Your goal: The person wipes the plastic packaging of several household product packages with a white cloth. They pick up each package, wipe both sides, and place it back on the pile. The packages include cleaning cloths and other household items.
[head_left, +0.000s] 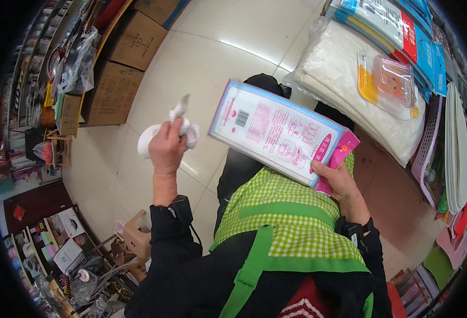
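Note:
Held over the tiled floor, my left hand (168, 147) is closed around a crumpled white cloth (189, 133), whose ends stick out on both sides of the fingers. My right hand (336, 179) grips a flat plastic-wrapped package (271, 127) by its pink end, thumb on top. The package is white with blue edges and bears pink printing, small drawings and a barcode. It slants across in front of me, above my legs and the green checked apron (293, 222). My right fingers are hidden beneath it.
At the right lie a large bagged white bundle (336, 59), a carded clear plastic cup (392, 81) and blue packets (408, 35). Cardboard boxes (136, 39) stand along loaded shelves at the left. A beige plastic stool (136, 234) is at the lower left.

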`<state>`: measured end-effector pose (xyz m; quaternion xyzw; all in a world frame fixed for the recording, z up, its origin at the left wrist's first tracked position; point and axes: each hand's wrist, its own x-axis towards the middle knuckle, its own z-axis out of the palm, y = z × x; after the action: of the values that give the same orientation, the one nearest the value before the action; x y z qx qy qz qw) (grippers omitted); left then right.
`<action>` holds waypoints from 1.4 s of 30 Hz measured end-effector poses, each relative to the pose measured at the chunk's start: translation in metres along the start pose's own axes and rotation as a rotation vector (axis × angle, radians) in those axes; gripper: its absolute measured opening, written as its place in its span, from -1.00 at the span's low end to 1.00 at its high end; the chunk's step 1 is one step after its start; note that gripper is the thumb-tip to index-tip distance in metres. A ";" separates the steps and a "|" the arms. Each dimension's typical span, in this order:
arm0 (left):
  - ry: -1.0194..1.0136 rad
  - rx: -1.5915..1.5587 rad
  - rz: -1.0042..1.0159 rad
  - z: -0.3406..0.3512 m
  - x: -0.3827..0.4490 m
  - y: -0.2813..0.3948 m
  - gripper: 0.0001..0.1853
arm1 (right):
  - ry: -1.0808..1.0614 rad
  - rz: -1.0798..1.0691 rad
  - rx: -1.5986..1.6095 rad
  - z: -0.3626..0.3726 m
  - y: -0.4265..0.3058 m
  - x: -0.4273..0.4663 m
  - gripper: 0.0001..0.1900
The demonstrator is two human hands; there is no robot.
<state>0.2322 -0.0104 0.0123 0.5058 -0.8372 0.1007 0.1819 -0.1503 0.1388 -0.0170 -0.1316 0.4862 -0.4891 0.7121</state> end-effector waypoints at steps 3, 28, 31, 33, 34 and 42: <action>0.086 -0.210 -0.257 -0.014 0.012 0.004 -0.56 | 0.003 -0.043 -0.090 -0.004 0.000 -0.004 -0.39; -0.030 -0.213 0.028 0.042 0.042 0.071 -0.50 | -0.131 -0.215 -0.429 -0.010 0.000 -0.005 -0.53; -0.095 -0.255 -0.102 0.055 0.030 0.070 -0.50 | -0.115 -0.152 -0.274 -0.017 0.008 0.006 -0.50; -0.111 -0.274 -0.179 0.058 0.027 0.076 -0.50 | -0.108 -0.024 -0.158 -0.025 0.012 0.011 -0.49; -0.105 -0.243 -0.172 0.058 0.028 0.080 -0.52 | -0.094 -0.041 -0.145 -0.028 0.015 0.013 -0.51; -0.207 -0.224 0.046 0.036 0.040 0.142 -0.54 | -0.044 0.021 0.101 -0.046 0.031 0.030 -0.47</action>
<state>0.0821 0.0110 -0.0021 0.4709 -0.8687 -0.0418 0.1477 -0.1695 0.1424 -0.0770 -0.1012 0.4466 -0.5024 0.7334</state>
